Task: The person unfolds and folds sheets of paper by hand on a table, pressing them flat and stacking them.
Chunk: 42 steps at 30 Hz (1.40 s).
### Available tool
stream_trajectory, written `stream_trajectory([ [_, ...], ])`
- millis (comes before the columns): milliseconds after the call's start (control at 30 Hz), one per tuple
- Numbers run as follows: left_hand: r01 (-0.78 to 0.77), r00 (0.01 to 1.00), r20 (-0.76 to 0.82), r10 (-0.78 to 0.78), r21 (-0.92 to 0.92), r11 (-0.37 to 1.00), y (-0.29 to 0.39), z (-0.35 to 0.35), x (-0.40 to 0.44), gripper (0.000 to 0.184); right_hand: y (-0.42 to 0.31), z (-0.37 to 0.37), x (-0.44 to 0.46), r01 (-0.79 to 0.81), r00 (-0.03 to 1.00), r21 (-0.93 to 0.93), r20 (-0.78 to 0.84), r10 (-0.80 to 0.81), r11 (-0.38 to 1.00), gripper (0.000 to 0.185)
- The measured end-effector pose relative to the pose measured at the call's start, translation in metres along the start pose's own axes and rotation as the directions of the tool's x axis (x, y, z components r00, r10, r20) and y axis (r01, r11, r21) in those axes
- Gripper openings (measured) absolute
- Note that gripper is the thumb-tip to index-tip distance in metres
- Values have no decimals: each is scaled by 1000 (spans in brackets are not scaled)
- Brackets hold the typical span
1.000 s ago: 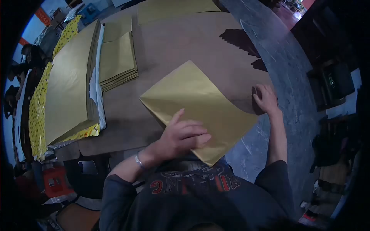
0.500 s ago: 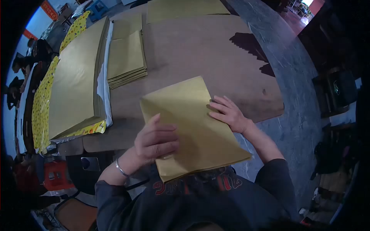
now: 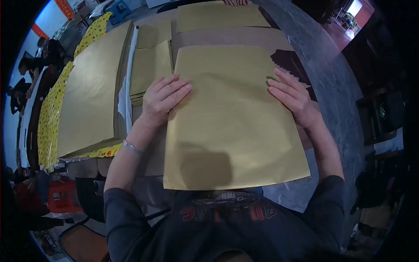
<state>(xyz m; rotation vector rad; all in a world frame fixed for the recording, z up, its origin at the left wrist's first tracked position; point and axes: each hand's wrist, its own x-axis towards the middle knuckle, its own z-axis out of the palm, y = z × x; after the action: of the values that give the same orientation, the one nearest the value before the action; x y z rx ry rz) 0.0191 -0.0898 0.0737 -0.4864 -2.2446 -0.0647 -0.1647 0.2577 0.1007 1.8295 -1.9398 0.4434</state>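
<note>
A large sheet of brown kraft paper (image 3: 235, 126) spreads wide in front of me, its near edge close to my shirt. My left hand (image 3: 163, 98), with a silver bangle at the wrist, holds its left edge, fingers stretched over the top face. On the opposite edge, my right hand (image 3: 294, 94) holds the paper the same way. Both thumbs are hidden, apparently under the sheet. Behind my left hand, a stack of folded brown paper (image 3: 152, 59) lies partly covered by the sheet.
A tall pile of large brown sheets (image 3: 94, 87) lies on yellow patterned wrapping (image 3: 50, 118) at left. More brown paper (image 3: 222, 16) lies at the table's far side. A dark jagged-edged piece (image 3: 290, 65) is at right. People (image 3: 48, 54) work at far left, near a red stool (image 3: 61, 196).
The brown paper, smaller and tilted before, is now spread out wide and faces up squarely. My left hand has moved from its face up to the left edge; my right hand has shifted right.
</note>
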Motion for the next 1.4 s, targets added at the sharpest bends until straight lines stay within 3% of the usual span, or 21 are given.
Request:
stream_trajectory([
  [133, -42, 990, 129, 52, -78, 996, 12, 23, -31, 33, -2, 19, -33, 7, 998, -68, 55, -3, 998, 28],
  [200, 41, 966, 257, 17, -215, 976, 29, 43, -63, 34, -16, 48, -59, -4, 991, -65, 135, 13, 998, 28],
  [333, 163, 817, 576, -15, -206, 965, 58, 49, -106, 46, -34, 79, -101, -39, 971, 28, 238, 31, 999, 28],
  [400, 192, 818, 575, -19, -241, 951, 79, 35, -118, 46, -39, 79, -113, -70, 947, 53, 317, 50, 996, 30],
  [467, 258, 803, 596, -27, -306, 916, 101, 16, -114, 49, -44, 76, -118, -111, 951, 94, 299, 78, 989, 31],
  [600, 253, 799, 598, -60, -244, 936, 119, 9, -126, 50, -52, 71, -123, -40, 942, 86, 335, 9, 996, 29],
  [733, 296, 775, 628, -65, -271, 916, 117, 11, -128, 47, -53, 76, -128, -121, 941, 183, 333, 54, 976, 30],
  [800, 308, 775, 630, -60, -293, 905, 108, 14, -128, 46, -56, 75, -129, -257, 915, 234, 370, 159, 938, 29],
  [867, 398, 829, 545, -125, -419, 816, 100, 19, -131, 38, -57, 74, -130, -350, 884, 273, 414, 219, 896, 29],
  [933, 463, 815, 547, -191, -416, 783, 104, 16, -124, 30, -55, 79, -134, -512, 835, 370, 427, 347, 775, 28],
  [1000, 609, 759, 580, -294, -475, 635, 100, 18, -119, 24, -48, 82, -133, -550, 824, 437, 425, 376, 711, 23],
  [1067, 653, 745, 555, -370, -494, 575, 97, 23, -118, 21, -46, 80, -125, -645, 762, 561, 425, 488, 519, 19],
  [1100, 813, 576, 644, -504, -385, 436, 96, 26, -116, 19, -48, 83, -118, -600, 798, 514, 337, 499, 613, 12],
  [1133, 928, 372, 706, -603, -259, 269, 96, 25, -103, 18, -52, 84, -114, -675, 724, 530, 340, 601, 513, 16],
  [1167, 896, 342, 691, -637, -36, 442, 91, 23, -87, 19, -56, 85, -110, -735, 636, 546, 345, 690, 404, 23],
  [1233, 896, 394, 593, -702, -79, 437, 92, 35, -84, 19, -61, 92, -99, -768, 576, 514, 291, 764, 383, 32],
  [1267, 894, 432, 488, -758, -121, 432, 93, 40, -84, 20, -63, 97, -96, -821, 499, 446, 258, 827, 356, 32],
  [1300, 894, 432, 490, -757, -122, 431, 95, 44, -81, 20, -65, 103, -93, -870, 418, 378, 219, 882, 318, 33],
  [1333, 951, 308, 505, -807, -188, 245, 97, 48, -79, 21, -70, 109, -90, -863, 421, 358, 118, 900, 357, 32],
  [1367, 968, 178, 527, -831, -248, 50, 97, 50, -78, 22, -73, 113, -86, -863, 421, 359, 120, 899, 356, 32],
  [1400, 968, 174, 528, -831, -245, 47, 97, 50, -82, 22, -77, 116, -82, -851, 433, 345, 32, 901, 396, 31],
])
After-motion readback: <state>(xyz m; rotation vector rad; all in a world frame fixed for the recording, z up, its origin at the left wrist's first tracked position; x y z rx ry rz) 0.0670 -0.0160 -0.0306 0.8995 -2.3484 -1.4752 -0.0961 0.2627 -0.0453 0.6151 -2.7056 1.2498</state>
